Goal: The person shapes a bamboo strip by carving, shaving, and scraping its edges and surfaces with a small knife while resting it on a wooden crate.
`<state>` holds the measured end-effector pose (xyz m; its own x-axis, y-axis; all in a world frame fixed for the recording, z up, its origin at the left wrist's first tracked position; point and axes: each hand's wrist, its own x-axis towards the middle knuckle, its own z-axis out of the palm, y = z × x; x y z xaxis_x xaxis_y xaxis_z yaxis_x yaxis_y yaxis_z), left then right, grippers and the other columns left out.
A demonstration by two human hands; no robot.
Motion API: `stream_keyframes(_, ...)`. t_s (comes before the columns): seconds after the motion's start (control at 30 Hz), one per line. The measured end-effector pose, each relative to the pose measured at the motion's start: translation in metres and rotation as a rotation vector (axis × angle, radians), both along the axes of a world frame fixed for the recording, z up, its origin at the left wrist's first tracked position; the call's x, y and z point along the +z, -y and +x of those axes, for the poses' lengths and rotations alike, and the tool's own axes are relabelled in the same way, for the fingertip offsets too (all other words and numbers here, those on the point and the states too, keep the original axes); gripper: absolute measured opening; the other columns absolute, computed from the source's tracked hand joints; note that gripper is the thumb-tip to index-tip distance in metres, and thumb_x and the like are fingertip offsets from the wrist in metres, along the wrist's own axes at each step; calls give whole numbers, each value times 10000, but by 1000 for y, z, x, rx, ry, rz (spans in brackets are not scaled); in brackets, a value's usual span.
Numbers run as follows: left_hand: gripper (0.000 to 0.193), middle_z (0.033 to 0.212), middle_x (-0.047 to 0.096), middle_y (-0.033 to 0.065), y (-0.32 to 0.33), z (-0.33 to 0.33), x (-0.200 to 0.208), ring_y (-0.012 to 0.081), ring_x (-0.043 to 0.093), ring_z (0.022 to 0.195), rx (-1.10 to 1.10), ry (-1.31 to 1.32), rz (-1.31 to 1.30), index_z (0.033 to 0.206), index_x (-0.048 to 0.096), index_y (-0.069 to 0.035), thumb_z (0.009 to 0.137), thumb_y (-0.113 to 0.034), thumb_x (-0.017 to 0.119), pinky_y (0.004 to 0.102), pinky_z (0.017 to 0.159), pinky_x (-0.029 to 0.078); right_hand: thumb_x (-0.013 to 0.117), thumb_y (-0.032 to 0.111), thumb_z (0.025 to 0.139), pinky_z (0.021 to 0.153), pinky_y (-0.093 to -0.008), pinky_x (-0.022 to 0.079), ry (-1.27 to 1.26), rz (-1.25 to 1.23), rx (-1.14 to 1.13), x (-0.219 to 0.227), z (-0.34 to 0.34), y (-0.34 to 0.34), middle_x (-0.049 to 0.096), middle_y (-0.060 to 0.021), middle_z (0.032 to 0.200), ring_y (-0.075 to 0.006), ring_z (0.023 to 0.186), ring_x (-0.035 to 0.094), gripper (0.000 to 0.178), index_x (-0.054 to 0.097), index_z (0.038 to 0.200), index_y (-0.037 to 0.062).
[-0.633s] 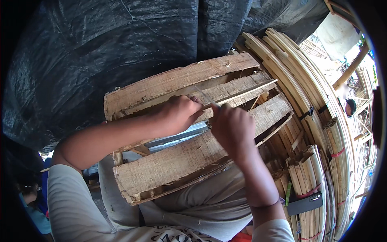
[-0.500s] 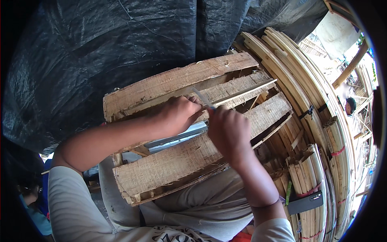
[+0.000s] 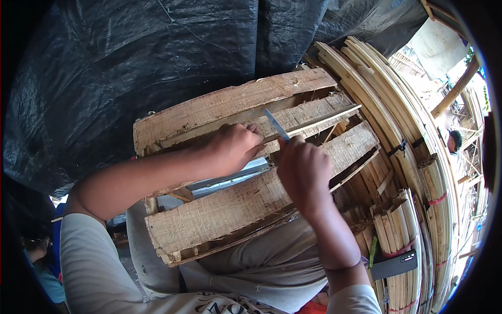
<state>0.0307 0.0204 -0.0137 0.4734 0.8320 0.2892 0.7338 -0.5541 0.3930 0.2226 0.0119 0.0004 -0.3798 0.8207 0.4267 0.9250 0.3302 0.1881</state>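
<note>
My right hand [image 3: 304, 170] is wrapped around the handle of a knife [image 3: 276, 124]; its bare blade points up and to the left, crossing the wood strip near my left fingers. A long, thin wooden strip [image 3: 325, 122] lies slantwise over the slatted wooden stand [image 3: 219, 225] in front of me. Closed on the strip's near-left part is my left hand [image 3: 236, 149], its fingertips bent down over it. Whether the blade touches the strip I cannot tell. Rough planks with gaps between them form the top of the stand, above my lap.
Dark plastic sheeting [image 3: 130, 57] hangs behind the stand. Long stacked wood strips [image 3: 384, 99] rise at the right, with tied bundles [image 3: 436, 188] beside them. A dark phone [image 3: 395, 265] rests on a shorter bundle. Other people show at the far left and far right edges.
My right hand and the knife have shifted slightly to the right, away from my left fingers, and more of the blade shows. My left hand stays in about the same place on the strip.
</note>
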Motion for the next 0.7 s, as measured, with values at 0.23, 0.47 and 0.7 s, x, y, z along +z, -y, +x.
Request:
stream_keyframes(0.23,108,845,685,229,-3,0,-4,382,714,804,-8,20,7,873,658,22,934,-66,670,439,736,593,505,366,1053,422,-314,512,23,66,39,-6,0,3,610,-25,548,-186,475,657,397,561,749,118)
stream_keyframes(0.47,110,870,689,250,-1,1,-1,381,721,838,-13,13,37,879,654,30,929,-67,668,431,799,604,515,349,1050,444,-308,526,6,61,58,-8,2,1,610,-21,547,-191,494,669,386,565,739,125)
stream_keyframes(0.7,100,858,687,248,-1,0,-4,388,719,824,-19,25,75,926,662,39,920,-60,662,427,810,602,512,338,1052,442,-304,520,-2,49,97,-5,7,0,622,-25,568,-187,513,675,387,584,745,114)
